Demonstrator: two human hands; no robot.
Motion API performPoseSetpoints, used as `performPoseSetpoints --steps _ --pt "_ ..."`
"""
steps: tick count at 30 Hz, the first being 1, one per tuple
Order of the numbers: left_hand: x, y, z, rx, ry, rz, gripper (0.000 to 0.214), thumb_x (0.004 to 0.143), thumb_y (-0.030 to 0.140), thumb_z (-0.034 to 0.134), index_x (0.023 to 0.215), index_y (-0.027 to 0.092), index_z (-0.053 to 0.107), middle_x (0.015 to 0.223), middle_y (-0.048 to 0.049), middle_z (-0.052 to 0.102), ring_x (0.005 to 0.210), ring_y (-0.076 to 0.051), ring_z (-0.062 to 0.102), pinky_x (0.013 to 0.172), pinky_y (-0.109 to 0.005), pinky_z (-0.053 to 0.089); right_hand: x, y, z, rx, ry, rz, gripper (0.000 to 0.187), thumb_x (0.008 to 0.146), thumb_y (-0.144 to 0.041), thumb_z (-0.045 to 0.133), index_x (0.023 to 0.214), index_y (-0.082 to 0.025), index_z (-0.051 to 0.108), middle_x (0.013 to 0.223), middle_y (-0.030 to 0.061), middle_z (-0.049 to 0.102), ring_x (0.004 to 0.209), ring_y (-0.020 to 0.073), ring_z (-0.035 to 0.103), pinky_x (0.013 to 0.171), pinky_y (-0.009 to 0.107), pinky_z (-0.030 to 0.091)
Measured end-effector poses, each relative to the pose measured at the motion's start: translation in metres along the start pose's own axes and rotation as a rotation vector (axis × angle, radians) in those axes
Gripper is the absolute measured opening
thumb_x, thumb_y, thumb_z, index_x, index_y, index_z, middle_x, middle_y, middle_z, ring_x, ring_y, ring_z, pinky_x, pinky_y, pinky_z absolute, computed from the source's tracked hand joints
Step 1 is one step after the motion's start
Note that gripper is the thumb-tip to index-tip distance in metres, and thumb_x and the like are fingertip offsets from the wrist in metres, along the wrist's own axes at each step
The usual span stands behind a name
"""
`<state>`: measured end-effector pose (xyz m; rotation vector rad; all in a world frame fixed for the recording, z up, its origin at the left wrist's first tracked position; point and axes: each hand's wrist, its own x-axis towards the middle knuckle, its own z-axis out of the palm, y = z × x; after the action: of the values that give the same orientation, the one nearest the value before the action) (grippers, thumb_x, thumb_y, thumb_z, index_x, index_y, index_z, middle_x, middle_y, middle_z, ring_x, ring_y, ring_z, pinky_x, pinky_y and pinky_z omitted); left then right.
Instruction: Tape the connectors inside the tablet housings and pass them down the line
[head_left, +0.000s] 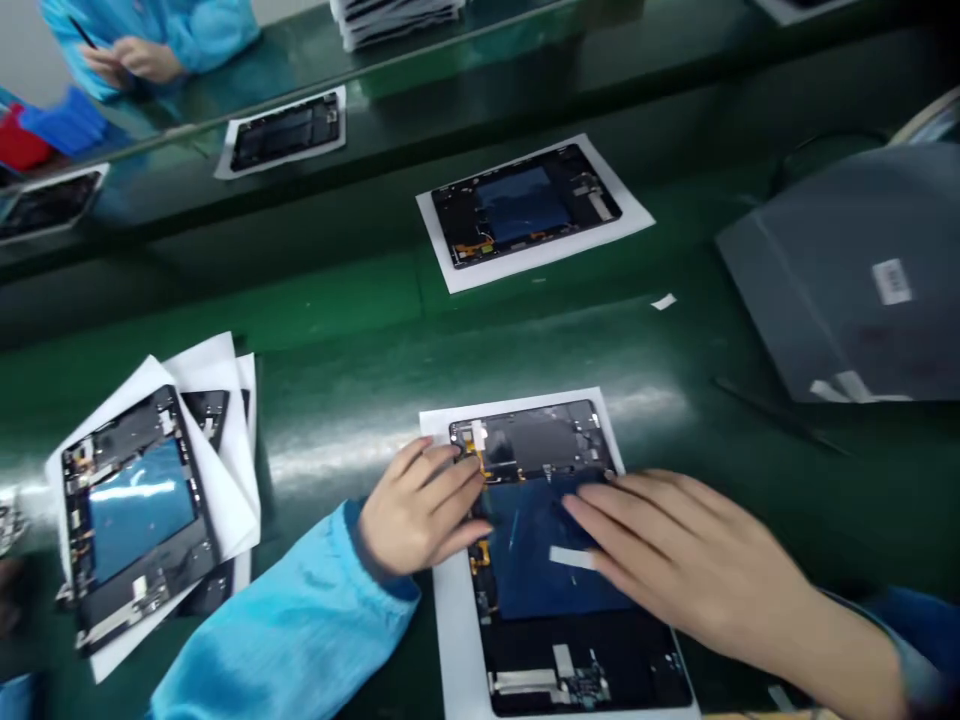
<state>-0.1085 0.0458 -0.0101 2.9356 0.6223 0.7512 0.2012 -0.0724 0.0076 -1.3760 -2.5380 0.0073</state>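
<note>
An opened tablet (540, 660) with its insides showing lies on a white paper sheet (450, 640), its long axis pointing away from the person, the far end tipped slightly left. The left hand (416, 510) rests at the tablet's left edge, fingers curled; whether they grip, I cannot tell. The right hand (675, 545) lies across its blue panel (525, 570), fingers open and flat. Left of the tablet sits a pile of opened tablets (135, 510) on papers. Beyond it, another tablet (525, 205) lies on the green surface (360, 320). To its right is a grey sheet (847, 270).
</note>
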Motion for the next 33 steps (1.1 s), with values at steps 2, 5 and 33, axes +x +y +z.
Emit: performPoseSetpoints --steps 2,5,33 --pt "-0.006 0.003 0.004 -0.028 -0.016 -0.018 0.036 0.100 0.042 0.049 0.108 0.012 0.067 0.109 -0.0077 0.073 0.107 -0.025 0.062 0.101 -0.043 0.044 0.041 -0.019 0.013 -0.025 -0.032 -0.119 0.039 0.094 -0.034 0.053 0.129 -0.018 0.058 0.125 0.0056 0.063 0.105 0.0227 0.055 0.093 0.041 0.042" --pt "-0.015 0.006 0.007 -0.050 -0.069 -0.025 0.043 0.101 0.046 0.044 0.117 0.011 0.065 0.119 -0.0078 0.070 0.116 -0.026 0.058 0.107 -0.044 0.041 0.073 -0.025 0.022 -0.039 -0.032 -0.144 0.040 0.099 -0.036 0.041 0.125 -0.013 0.060 0.123 0.0073 0.064 0.107 0.0238 0.053 0.094 0.041 0.040" --pt "0.016 -0.006 0.006 -0.549 -0.371 -0.381 0.028 0.082 0.029 0.075 0.110 0.027 0.070 0.143 -0.0028 0.054 0.146 -0.036 0.026 0.116 -0.072 0.005 0.102 -0.001 0.011 -0.003 0.128 -0.496 0.028 0.088 -0.008 0.051 0.112 -0.008 0.065 0.104 0.0123 0.069 0.098 0.0249 0.063 0.091 0.040 0.050"
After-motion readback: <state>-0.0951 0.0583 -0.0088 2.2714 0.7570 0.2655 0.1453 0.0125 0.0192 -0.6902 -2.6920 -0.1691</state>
